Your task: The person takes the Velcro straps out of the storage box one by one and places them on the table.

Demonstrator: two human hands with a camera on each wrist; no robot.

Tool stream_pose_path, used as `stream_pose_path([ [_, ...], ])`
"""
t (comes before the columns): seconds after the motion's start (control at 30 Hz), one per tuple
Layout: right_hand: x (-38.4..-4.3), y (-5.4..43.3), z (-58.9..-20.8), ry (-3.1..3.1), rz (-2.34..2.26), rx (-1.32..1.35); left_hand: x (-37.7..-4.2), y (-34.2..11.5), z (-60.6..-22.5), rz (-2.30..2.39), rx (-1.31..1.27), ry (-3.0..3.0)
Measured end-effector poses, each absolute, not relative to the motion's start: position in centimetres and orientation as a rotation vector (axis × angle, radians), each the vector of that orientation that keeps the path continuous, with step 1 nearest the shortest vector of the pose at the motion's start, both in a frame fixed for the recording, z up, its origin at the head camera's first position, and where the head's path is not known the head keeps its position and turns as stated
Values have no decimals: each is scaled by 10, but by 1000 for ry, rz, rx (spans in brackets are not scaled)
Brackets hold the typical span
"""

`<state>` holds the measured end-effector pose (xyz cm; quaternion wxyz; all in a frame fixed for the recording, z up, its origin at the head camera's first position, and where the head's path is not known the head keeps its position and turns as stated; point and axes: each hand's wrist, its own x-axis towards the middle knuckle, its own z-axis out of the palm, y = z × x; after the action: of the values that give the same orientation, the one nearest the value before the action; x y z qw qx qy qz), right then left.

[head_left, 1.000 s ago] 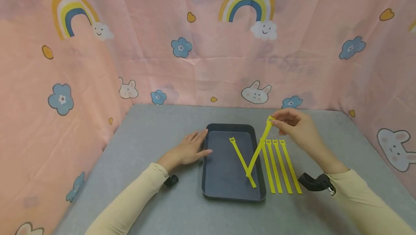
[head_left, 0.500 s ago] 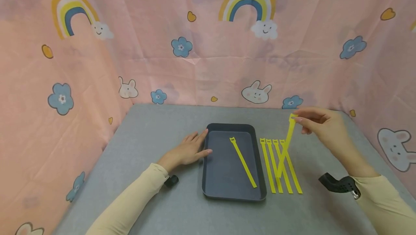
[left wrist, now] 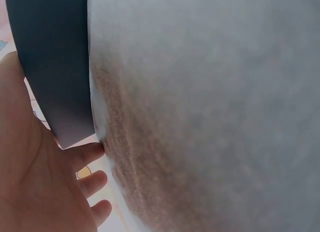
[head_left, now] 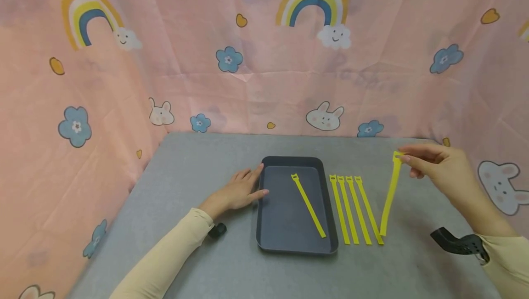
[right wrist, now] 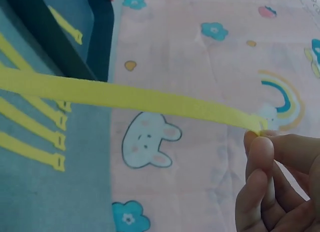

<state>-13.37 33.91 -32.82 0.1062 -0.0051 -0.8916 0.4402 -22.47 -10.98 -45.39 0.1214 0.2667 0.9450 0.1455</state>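
My right hand (head_left: 448,170) pinches a yellow hook-and-loop cable tie (head_left: 390,193) by its slotted head between thumb and fingertips. The strap hangs down, its lower end at the foot of the rightmost tie on the table. In the right wrist view the held tie (right wrist: 125,96) stretches left from the fingertips. Several matching cable ties (head_left: 350,209) lie side by side just right of a dark grey tray (head_left: 285,244). One more tie (head_left: 309,207) lies slanted inside the tray. My left hand (head_left: 237,191), fingers straight, rests against the tray's left side, thumb over the rim.
The grey table (head_left: 198,161) meets a pink patterned curtain (head_left: 264,87) at its back and sides. A black strap (head_left: 456,242) is worn at the right wrist, and a small black piece (head_left: 217,230) shows under the left wrist.
My right hand has carried the pinched tie rightward, from over the tray, past the row of ties, to its right end. The left hand and tray stay put.
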Motion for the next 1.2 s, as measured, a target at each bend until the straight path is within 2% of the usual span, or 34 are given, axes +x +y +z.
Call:
stream_pose_path([
  [0.17, -131, 349, -334, -2723, 1243, -63, -223, -109, -451, 426, 765, 2752],
  [0.57, -133, 361, -348, -2850, 1189, 10, -224, -109, -454, 434, 762, 2755],
  [1.2, -176, 368, -398, -2946, 1206, 137, -224, -111, -453, 447, 782, 2750],
])
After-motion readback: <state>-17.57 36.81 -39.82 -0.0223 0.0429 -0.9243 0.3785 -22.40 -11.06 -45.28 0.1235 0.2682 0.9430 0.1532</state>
